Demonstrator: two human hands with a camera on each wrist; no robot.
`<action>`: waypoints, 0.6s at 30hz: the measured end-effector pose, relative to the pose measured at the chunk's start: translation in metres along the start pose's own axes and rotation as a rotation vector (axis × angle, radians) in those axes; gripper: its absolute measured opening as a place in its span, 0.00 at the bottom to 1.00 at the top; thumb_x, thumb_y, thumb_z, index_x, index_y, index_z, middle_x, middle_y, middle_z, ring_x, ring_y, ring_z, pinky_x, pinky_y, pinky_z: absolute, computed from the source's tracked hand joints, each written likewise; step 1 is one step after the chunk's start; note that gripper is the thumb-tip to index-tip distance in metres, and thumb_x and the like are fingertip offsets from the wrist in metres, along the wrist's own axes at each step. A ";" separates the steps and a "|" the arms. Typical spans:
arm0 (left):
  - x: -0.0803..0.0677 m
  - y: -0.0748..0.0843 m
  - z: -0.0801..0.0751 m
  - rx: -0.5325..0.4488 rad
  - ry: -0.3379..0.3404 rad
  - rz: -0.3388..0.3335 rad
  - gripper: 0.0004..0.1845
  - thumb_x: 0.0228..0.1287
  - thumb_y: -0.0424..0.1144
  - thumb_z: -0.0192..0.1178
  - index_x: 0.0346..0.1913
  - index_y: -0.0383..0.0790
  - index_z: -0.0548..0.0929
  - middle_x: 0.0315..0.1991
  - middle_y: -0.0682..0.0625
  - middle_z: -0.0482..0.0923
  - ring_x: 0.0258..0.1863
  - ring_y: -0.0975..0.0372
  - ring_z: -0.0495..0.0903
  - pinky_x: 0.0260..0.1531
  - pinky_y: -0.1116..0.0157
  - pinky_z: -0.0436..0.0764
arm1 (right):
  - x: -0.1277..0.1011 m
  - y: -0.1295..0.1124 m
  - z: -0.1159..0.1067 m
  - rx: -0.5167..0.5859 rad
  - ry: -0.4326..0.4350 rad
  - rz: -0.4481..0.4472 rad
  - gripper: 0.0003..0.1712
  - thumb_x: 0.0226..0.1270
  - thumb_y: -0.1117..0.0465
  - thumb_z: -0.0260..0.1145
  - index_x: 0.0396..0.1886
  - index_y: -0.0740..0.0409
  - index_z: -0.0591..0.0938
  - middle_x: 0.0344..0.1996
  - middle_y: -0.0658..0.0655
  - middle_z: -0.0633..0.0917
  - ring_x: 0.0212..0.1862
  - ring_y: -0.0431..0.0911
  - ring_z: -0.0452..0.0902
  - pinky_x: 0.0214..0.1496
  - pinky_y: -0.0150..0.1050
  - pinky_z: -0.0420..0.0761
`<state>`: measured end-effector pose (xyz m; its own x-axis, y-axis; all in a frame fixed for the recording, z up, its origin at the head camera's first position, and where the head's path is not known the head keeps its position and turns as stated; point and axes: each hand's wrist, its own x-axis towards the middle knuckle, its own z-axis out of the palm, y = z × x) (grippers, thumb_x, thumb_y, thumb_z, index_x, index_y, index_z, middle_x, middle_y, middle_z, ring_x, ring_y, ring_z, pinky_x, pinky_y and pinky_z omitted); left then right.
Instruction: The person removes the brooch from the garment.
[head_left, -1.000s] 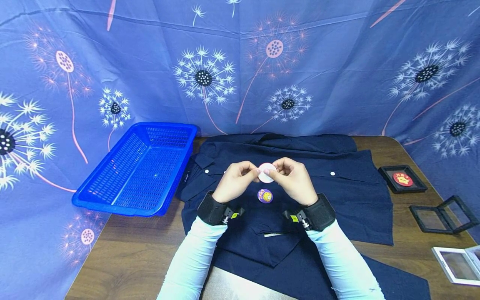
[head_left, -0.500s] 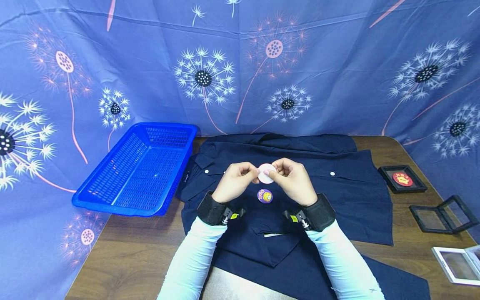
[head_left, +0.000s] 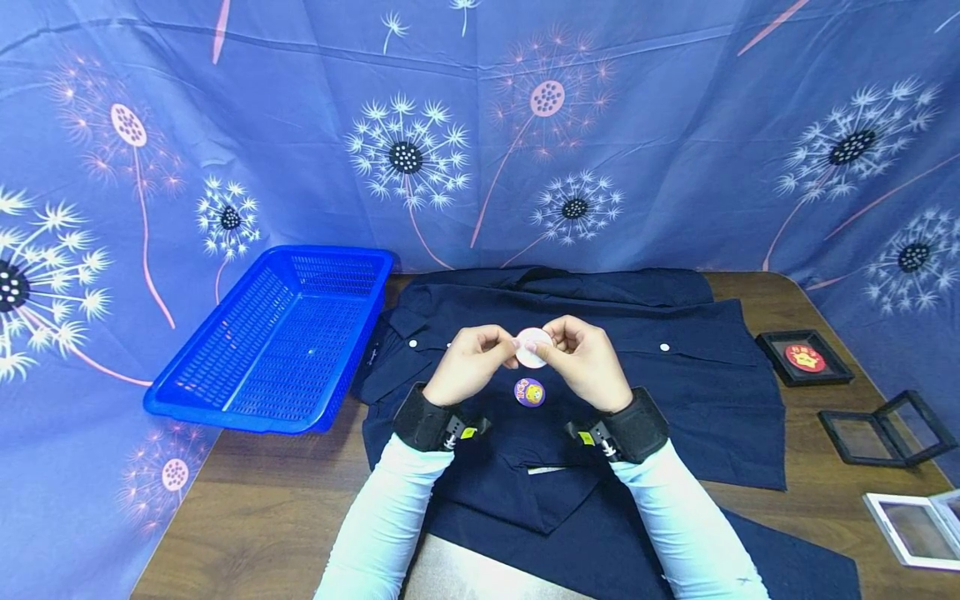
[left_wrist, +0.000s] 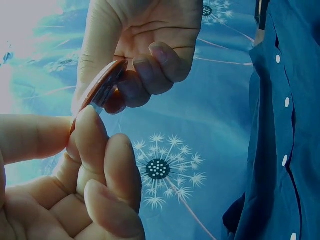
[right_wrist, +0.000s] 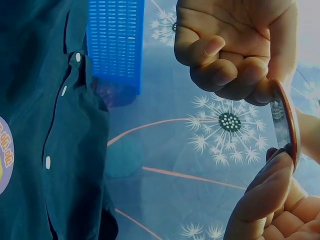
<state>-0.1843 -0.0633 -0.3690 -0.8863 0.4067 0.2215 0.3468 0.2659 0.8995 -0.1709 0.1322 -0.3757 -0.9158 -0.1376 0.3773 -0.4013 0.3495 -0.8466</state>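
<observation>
In the head view, a round badge (head_left: pixel 529 360) with a whitish face and a reddish rim is held between both hands, above a dark navy shirt (head_left: pixel 697 417). My left hand (head_left: pixel 474 362) pinches its left edge between thumb and fingers. The right hand (head_left: pixel 588 362) grips the opposite edge, its thumb lying over the whitish face. Seen edge-on in the left wrist view, the badge (left_wrist: pixel 102 82) is thin, with its far side mostly hidden by fingers. A purple badge (head_left: pixel 530 392) with a yellow cartoon figure lies on the shirt just below the hands.
At left stands a blue plastic basket (head_left: pixel 360 358). On the right are a black frame (head_left: pixel 774 367) around a red badge (head_left: pixel 806 358), an opened black frame (head_left: pixel 870 461) and a white one (head_left: pixel 896 533). A dandelion-print cloth (head_left: pixel 480 167) hangs behind the wooden table (head_left: pixel 247 508).
Almost nothing differs. Both hands keep hold of the badge in nearly the same place, with only slight shifts of the fingers and the view.
</observation>
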 end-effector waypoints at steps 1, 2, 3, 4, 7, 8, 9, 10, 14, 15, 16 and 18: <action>0.000 0.000 0.000 0.001 0.001 -0.002 0.11 0.68 0.33 0.55 0.32 0.32 0.84 0.28 0.41 0.83 0.29 0.66 0.78 0.30 0.70 0.71 | 0.000 0.000 0.000 0.002 0.001 0.003 0.08 0.59 0.64 0.72 0.33 0.65 0.82 0.23 0.55 0.79 0.24 0.37 0.71 0.25 0.28 0.71; 0.000 0.000 0.000 0.001 0.000 -0.003 0.10 0.68 0.33 0.55 0.32 0.32 0.84 0.27 0.42 0.83 0.29 0.66 0.78 0.30 0.71 0.71 | 0.000 0.001 0.001 0.002 0.002 0.007 0.08 0.59 0.64 0.72 0.33 0.65 0.82 0.23 0.54 0.79 0.24 0.37 0.71 0.25 0.28 0.71; 0.000 0.000 0.000 0.000 0.000 -0.002 0.10 0.68 0.33 0.55 0.32 0.32 0.84 0.27 0.41 0.83 0.29 0.66 0.78 0.30 0.71 0.72 | 0.000 0.001 0.001 0.004 0.001 0.010 0.08 0.59 0.64 0.72 0.33 0.65 0.82 0.22 0.54 0.79 0.24 0.36 0.71 0.25 0.28 0.71; 0.000 0.000 0.000 0.000 -0.001 -0.002 0.10 0.68 0.33 0.55 0.32 0.32 0.84 0.27 0.41 0.83 0.29 0.67 0.78 0.30 0.71 0.72 | 0.000 0.001 0.001 0.004 0.001 0.014 0.08 0.59 0.64 0.72 0.33 0.65 0.82 0.22 0.54 0.79 0.24 0.36 0.71 0.25 0.28 0.71; 0.000 0.001 0.000 -0.001 -0.002 0.000 0.10 0.68 0.32 0.55 0.32 0.31 0.84 0.27 0.41 0.83 0.29 0.67 0.79 0.30 0.71 0.73 | 0.001 0.001 0.001 0.010 -0.004 0.029 0.08 0.60 0.64 0.72 0.33 0.64 0.82 0.22 0.53 0.79 0.24 0.36 0.71 0.25 0.28 0.71; 0.000 0.001 0.000 -0.001 -0.002 0.002 0.10 0.68 0.32 0.55 0.32 0.31 0.84 0.27 0.41 0.83 0.29 0.67 0.79 0.30 0.71 0.73 | 0.000 0.000 0.001 0.009 -0.006 0.031 0.08 0.60 0.64 0.72 0.33 0.64 0.82 0.23 0.53 0.79 0.24 0.36 0.71 0.25 0.28 0.71; 0.000 0.001 0.000 -0.001 -0.002 0.004 0.10 0.68 0.32 0.55 0.32 0.31 0.84 0.27 0.41 0.82 0.29 0.67 0.79 0.30 0.71 0.73 | 0.000 0.000 0.001 0.011 -0.008 0.032 0.08 0.60 0.63 0.72 0.33 0.64 0.82 0.23 0.53 0.79 0.24 0.36 0.71 0.25 0.28 0.71; 0.000 0.000 0.000 0.000 -0.001 0.004 0.10 0.68 0.32 0.55 0.32 0.32 0.84 0.27 0.42 0.82 0.29 0.67 0.79 0.30 0.71 0.73 | 0.000 -0.001 0.001 0.011 -0.010 0.033 0.08 0.60 0.63 0.72 0.33 0.63 0.82 0.23 0.53 0.79 0.24 0.37 0.71 0.25 0.29 0.71; 0.000 0.000 0.000 0.003 -0.001 0.008 0.10 0.68 0.32 0.55 0.31 0.32 0.84 0.27 0.42 0.82 0.29 0.66 0.78 0.30 0.71 0.72 | 0.001 -0.001 0.000 0.006 -0.020 0.033 0.08 0.61 0.63 0.71 0.34 0.63 0.82 0.23 0.54 0.79 0.24 0.37 0.71 0.25 0.29 0.71; 0.000 0.000 0.000 0.003 -0.001 0.009 0.10 0.68 0.33 0.55 0.31 0.32 0.84 0.27 0.42 0.82 0.29 0.66 0.78 0.30 0.71 0.72 | 0.001 -0.001 0.000 0.005 -0.021 0.034 0.08 0.61 0.63 0.71 0.34 0.64 0.82 0.23 0.54 0.79 0.25 0.37 0.71 0.25 0.29 0.71; 0.000 0.000 0.000 0.003 -0.001 0.008 0.10 0.68 0.33 0.55 0.31 0.32 0.84 0.27 0.42 0.82 0.29 0.66 0.78 0.30 0.71 0.72 | 0.001 -0.001 0.000 0.004 -0.022 0.035 0.08 0.61 0.63 0.71 0.34 0.64 0.82 0.23 0.54 0.79 0.25 0.37 0.71 0.25 0.29 0.71; 0.000 0.000 0.000 0.002 -0.001 0.008 0.10 0.68 0.33 0.55 0.31 0.32 0.84 0.27 0.42 0.82 0.29 0.66 0.78 0.30 0.71 0.72 | 0.001 0.000 0.000 0.004 -0.023 0.038 0.08 0.61 0.62 0.71 0.34 0.64 0.82 0.23 0.54 0.79 0.25 0.37 0.71 0.25 0.29 0.71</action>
<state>-0.1846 -0.0636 -0.3693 -0.8833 0.4096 0.2281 0.3544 0.2648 0.8968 -0.1718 0.1321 -0.3750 -0.9305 -0.1451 0.3362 -0.3661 0.3515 -0.8616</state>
